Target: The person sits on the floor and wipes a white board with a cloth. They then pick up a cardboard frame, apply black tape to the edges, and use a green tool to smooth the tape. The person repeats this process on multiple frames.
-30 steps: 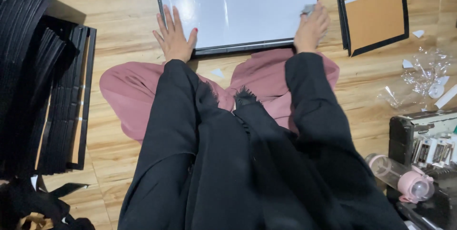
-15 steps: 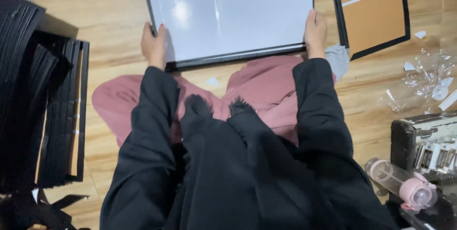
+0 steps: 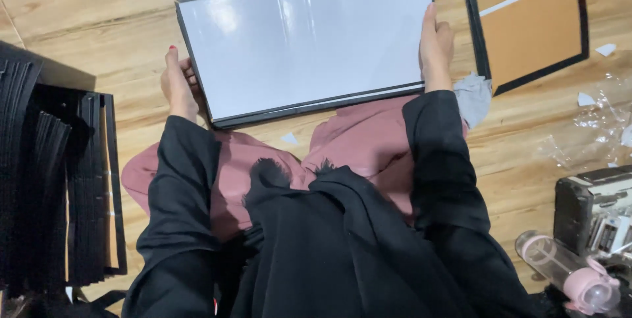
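Head view: both hands clasp a black-framed rectangular picture frame with glossy white front [image 3: 309, 41], the left hand [image 3: 176, 84] on its left edge, the right hand [image 3: 436, 47] on its right (thumb on front). Right of it lies a brown-backed black frame [image 3: 530, 22]; left, stacked black frames [image 3: 56, 180].
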